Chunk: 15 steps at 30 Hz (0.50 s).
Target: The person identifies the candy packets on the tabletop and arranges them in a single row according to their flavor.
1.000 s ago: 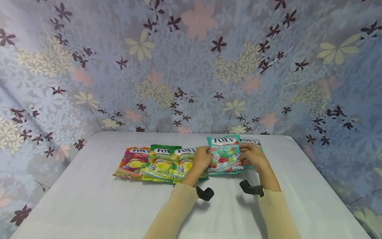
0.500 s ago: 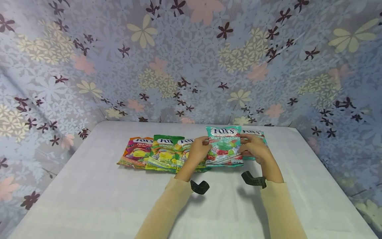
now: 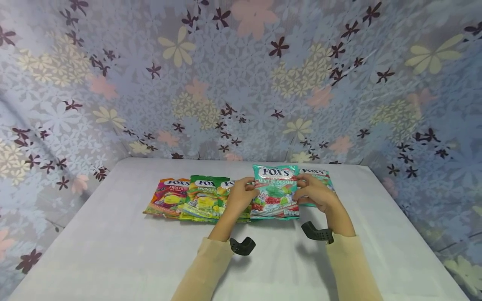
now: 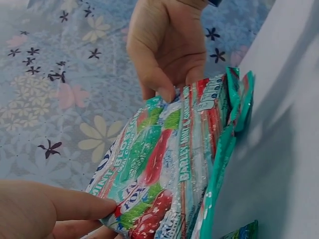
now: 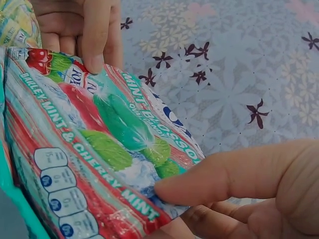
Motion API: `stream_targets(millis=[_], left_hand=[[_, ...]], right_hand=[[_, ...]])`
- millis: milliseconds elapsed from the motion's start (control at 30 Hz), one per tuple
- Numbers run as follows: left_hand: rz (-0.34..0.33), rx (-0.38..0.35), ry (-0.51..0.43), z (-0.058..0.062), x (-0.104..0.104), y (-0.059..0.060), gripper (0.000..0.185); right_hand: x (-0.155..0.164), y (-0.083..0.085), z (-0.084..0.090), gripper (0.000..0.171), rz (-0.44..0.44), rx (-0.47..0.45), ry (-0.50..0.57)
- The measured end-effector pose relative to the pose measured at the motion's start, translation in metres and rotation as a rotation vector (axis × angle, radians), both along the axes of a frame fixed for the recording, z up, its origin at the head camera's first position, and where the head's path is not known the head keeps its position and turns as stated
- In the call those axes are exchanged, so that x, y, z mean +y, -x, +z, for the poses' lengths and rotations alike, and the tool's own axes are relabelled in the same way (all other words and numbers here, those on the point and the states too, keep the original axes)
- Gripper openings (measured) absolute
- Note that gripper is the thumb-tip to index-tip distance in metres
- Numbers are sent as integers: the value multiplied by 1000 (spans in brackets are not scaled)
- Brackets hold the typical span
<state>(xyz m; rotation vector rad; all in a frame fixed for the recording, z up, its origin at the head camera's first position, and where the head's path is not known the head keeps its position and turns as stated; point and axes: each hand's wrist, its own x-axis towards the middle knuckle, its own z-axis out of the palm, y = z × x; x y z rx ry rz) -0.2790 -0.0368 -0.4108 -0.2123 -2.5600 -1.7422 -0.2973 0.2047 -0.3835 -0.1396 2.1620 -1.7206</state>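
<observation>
Mint bag (image 3: 275, 192) held tilted up off the table (image 3: 113, 251), just in front of a second teal bag (image 3: 318, 177) and at the right end of a row of overlapping packs: two green bags (image 3: 205, 196) and an orange bag (image 3: 169, 196) further left. Pinched at its left edge by the left hand (image 3: 239, 196), thumb on the printed face; pinched at its right edge by the right hand (image 3: 314, 192), thumb likewise in front, fingers behind. Best kept in both grips evenly, edges taut enough that the film does not buckle, lower seam kept clear of the green bag beside it. A light pinch probably enough, since the pack looks soft and crinkly; squeezing harder likely only to crease the film. Hard to tell from the head view whether the lower seam touches the table or hangs just above it. Fingers behind the bag hidden in every view. Second teal bag mostly covered, label only partly legible. Second green bag largely behind the left hand. Black wrist mounts (image 3: 242, 246) partly cut by sleeves (image 3: 211, 267).
</observation>
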Motion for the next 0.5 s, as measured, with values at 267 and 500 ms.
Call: stream_targets(millis=[267,500], left_hand=[[-22,9,-17,1,0,-3,44],[-19,27,-19,5,-6,-3,42]], right_hand=[[3,-4,2,71,16,15,31],[-2,-3,3,85,23,27,-11]])
